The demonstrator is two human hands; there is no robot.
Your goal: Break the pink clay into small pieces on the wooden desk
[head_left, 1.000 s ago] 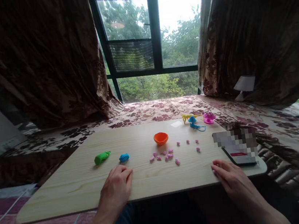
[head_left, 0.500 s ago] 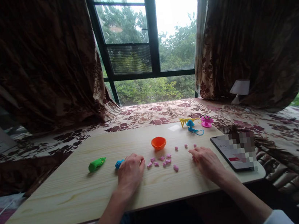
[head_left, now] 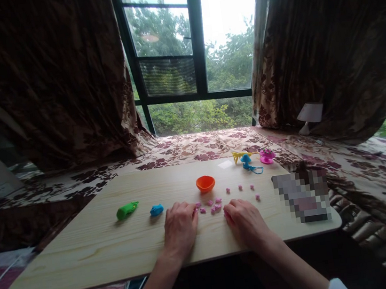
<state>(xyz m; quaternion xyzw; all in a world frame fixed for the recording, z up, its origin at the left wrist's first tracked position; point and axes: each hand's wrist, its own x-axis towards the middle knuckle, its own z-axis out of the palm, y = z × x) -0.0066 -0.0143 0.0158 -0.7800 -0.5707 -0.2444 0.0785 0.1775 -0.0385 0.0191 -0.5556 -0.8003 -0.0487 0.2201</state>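
The pale worktop (head_left: 96, 252) is overlapped by the left hand (head_left: 181, 229) and the right hand (head_left: 248, 222), both curled; whether anything is gripped cannot be told. Beyond them an orange bowl (head_left: 206, 185) is placed. At left, a green lump (head_left: 127, 211) and a smaller blue lump (head_left: 156, 210) are set apart. Between the hands, pink pieces (head_left: 218, 206) are clustered, with 4 more spread farther right.

Can't read the phone (head_left: 301, 196), pixelated to mush. Can barely spot a pink piece (head_left: 225, 213), mostly hidden by the right grip (head_left: 246, 222).
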